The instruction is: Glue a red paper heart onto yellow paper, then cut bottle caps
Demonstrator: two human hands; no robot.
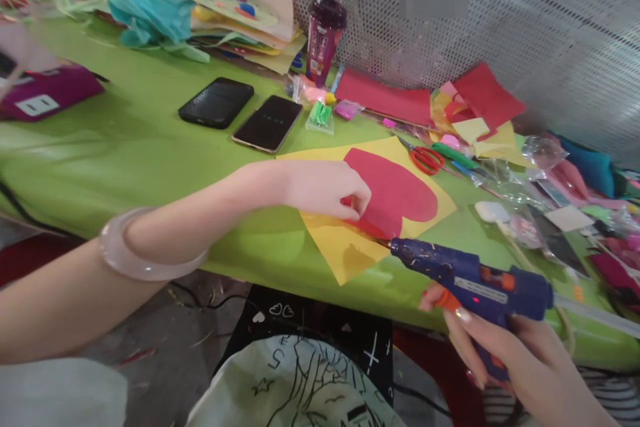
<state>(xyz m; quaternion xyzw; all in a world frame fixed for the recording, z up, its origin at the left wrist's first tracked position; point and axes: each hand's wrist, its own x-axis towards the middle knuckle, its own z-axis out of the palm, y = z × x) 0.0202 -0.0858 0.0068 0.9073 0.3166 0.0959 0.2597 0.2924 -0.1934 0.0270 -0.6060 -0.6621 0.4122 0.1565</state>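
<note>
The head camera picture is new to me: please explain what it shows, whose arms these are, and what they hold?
One camera, worn on a person's head, looks down at that person's own bare hands. The left hand, with a pale bangle on its wrist, pinches the edge of a red paper heart lying on a yellow paper sheet. The right hand grips a blue hot glue gun, its nozzle at the heart's edge. On the green table also lie two black phones, red-handled scissors and coloured paper scraps.

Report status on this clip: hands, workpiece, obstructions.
Left hand pinching red heart edge on yellow sheet. Right hand gripping glue gun, nozzle at heart's edge. Scissors nearby, not obstructing.
</note>
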